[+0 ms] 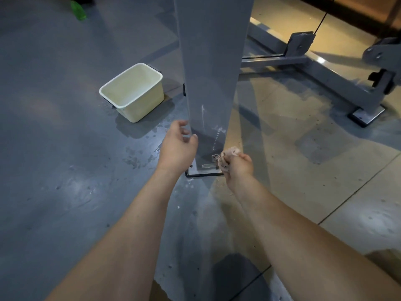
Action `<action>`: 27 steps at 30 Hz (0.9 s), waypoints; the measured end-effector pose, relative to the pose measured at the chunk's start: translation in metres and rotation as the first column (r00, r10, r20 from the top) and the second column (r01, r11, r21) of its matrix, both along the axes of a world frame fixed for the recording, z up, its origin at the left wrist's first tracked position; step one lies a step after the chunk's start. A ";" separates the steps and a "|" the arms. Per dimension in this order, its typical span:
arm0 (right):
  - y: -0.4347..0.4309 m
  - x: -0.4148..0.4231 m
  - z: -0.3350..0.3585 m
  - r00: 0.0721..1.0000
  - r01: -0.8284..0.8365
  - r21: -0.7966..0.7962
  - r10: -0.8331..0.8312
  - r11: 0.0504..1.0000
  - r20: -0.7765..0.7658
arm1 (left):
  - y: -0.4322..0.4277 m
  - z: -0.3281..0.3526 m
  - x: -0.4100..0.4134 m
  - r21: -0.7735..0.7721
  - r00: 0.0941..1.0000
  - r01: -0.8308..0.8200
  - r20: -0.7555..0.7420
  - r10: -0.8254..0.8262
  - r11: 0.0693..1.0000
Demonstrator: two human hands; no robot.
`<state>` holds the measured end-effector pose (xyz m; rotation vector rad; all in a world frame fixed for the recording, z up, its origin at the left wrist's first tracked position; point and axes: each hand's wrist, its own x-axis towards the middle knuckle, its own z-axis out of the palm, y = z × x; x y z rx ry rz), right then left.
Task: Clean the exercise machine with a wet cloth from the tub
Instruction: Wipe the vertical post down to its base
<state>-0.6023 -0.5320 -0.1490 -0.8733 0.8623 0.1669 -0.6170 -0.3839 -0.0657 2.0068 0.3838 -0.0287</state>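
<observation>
Both bare forearms reach forward and down from the bottom edge toward the foot of the exercise machine's grey upright post (212,72). The left hand (176,148) sits at the post's left edge, wrist straight, back of the hand up, fingers loosely half-curled and clasping nothing; its thumb tip lies right at the edge of the post (whether it actually touches the metal is not clear). The right hand (238,168) is lower and further right, at the post's bottom right corner, its fingers clenched round a crumpled, pale pinkish cloth (225,158). The cloth bunches out above and to the left of the knuckles and meets the post just above the base plate (204,171). White streaks (203,111) run down the post's face above the cloth.

The cream tub (143,105) stands on the grey floor (54,148) to the left of the post, well apart from both hands, with wet patches on the floor between. Behind the post to the right lies the machine's low grey frame (338,72) with a pulley bracket (300,43) and a thin dark cable (323,18). A green bottle (78,9) shows at the top left.
</observation>
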 end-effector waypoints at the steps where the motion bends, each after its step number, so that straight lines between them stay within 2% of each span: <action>1: 0.009 -0.002 -0.009 1.000 0.016 0.015 -0.016 1.000 0.019 | 0.001 -0.003 0.001 -0.002 1.000 -0.002 0.028 0.002 1.000; 5: 0.044 0.000 -0.037 0.989 0.146 0.077 -0.148 0.986 0.023 | -0.001 -0.010 0.007 -0.066 0.991 0.046 0.129 -0.037 0.997; 8: 0.058 0.006 -0.042 0.975 0.179 0.178 -0.199 0.968 0.099 | -0.002 -0.015 0.014 -0.028 0.980 0.111 0.168 -0.104 0.993; 11: 0.060 0.014 -0.049 0.956 0.260 0.231 -0.284 0.937 0.075 | -0.003 -0.018 0.019 0.004 0.983 0.073 0.167 -0.073 0.997; 15: 0.055 0.020 -0.036 0.961 0.274 0.234 -0.272 0.933 -0.041 | -0.007 -0.015 0.024 0.097 0.972 -0.065 0.232 0.041 0.993; 18: 0.054 0.019 -0.008 0.956 0.284 0.289 -0.294 0.914 -0.006 | -0.005 -0.020 0.030 0.167 0.955 -0.111 0.290 0.059 0.980; 21: 0.058 0.018 0.008 0.936 0.308 0.241 -0.339 0.920 0.097 | -0.004 -0.026 0.034 0.207 0.944 -0.124 0.325 0.052 0.970; 23: 0.054 0.015 0.010 0.931 0.321 0.213 -0.349 0.923 0.110 | -0.004 -0.027 0.035 0.220 0.948 -0.126 0.315 0.052 0.967; 27: 0.044 0.011 0.004 0.946 0.319 0.248 -0.324 0.915 -0.019 | -0.002 -0.021 0.033 0.220 0.956 -0.084 0.291 0.017 0.972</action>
